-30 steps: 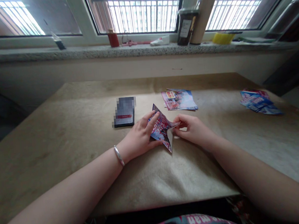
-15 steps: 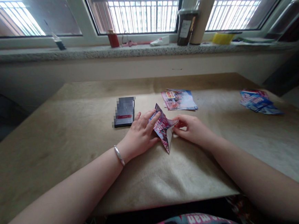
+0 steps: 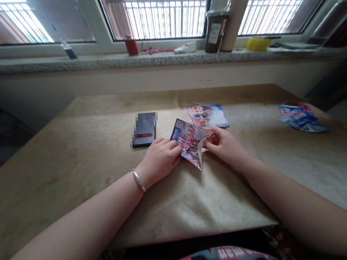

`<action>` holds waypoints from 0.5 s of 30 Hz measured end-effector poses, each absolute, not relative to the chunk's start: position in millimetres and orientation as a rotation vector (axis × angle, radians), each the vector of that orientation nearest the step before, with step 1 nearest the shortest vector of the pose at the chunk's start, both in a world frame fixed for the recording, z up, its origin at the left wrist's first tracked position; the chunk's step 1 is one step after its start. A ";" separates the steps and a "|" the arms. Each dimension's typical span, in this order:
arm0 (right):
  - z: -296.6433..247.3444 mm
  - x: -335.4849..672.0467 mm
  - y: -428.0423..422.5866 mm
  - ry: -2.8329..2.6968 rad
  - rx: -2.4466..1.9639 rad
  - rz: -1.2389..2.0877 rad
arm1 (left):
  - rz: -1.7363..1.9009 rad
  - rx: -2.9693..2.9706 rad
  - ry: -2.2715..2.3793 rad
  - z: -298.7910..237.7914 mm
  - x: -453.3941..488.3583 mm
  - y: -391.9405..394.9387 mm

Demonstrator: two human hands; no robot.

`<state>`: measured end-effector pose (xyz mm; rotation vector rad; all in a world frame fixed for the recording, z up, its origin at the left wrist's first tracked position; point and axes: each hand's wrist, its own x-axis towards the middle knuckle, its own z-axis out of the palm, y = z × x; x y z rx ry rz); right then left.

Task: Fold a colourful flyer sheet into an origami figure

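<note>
A colourful printed leaflet [image 3: 188,139], with large red and white lettering and a square code at its upper corner, lies partly folded between my hands, its right side lifted and curling to show a white back. The fingers of my left hand [image 3: 163,157] are bent together and closed on the leaflet's left edge. On the other side, my right hand [image 3: 224,144] pinches the raised part between thumb and fingers. Just beyond the leaflet lies a small stack of similar leaflets [image 3: 211,116]. A dark phone [image 3: 145,128] is left of it.
Several blue and pink folded papers [image 3: 301,118] lie at the right of the cloth-covered table [image 3: 73,154]. Along the stone windowsill [image 3: 102,62] stand a red container [image 3: 131,46], a dark lidded jar [image 3: 214,32] and a yellow item [image 3: 258,44].
The leaflet has spread flatter, showing more of its printed face. My left fingers have drawn back from across it to its left edge; my right hand has shifted slightly right.
</note>
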<state>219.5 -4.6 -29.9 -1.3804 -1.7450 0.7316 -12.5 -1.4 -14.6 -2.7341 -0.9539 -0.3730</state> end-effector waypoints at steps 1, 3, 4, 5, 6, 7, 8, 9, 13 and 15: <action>-29.1 219.6 -5.2 -1.766 -1.377 0.730 | -0.373 -2.732 -0.976 -14.7 -11.9 -1.7; -27.4 219.5 -6.7 -1.812 -1.379 0.713 | -0.399 -2.728 -1.005 -15.2 -11.2 -2.2; -26.7 219.4 -7.4 -1.835 -1.381 0.706 | -0.418 -2.729 -1.007 -15.6 -11.0 -2.3; -26.2 219.2 -8.1 -1.855 -1.382 0.704 | -0.440 -2.731 -1.001 -15.9 -11.0 -2.3; -25.8 219.0 -8.6 -1.866 -1.382 0.708 | -0.458 -2.736 -0.989 -16.0 -11.0 -2.3; -25.5 218.7 -9.0 -1.863 -1.379 0.723 | -0.469 -2.745 -0.975 -15.9 -11.2 -2.3; -25.2 218.4 -9.2 -1.845 -1.372 0.749 | -0.474 -2.756 -0.959 -15.5 -11.3 -2.4; -24.9 218.1 -9.4 -1.814 -1.364 0.783 | -0.469 -2.768 -0.938 -14.7 -11.5 -2.5; -23.5 217.5 -9.7 -1.663 -1.347 0.921 | -0.444 -2.754 -0.849 -9.7 -12.1 -4.9; -23.4 218.2 -9.6 -1.634 -1.342 0.952 | -0.454 -2.703 -0.813 -7.9 -12.1 -7.6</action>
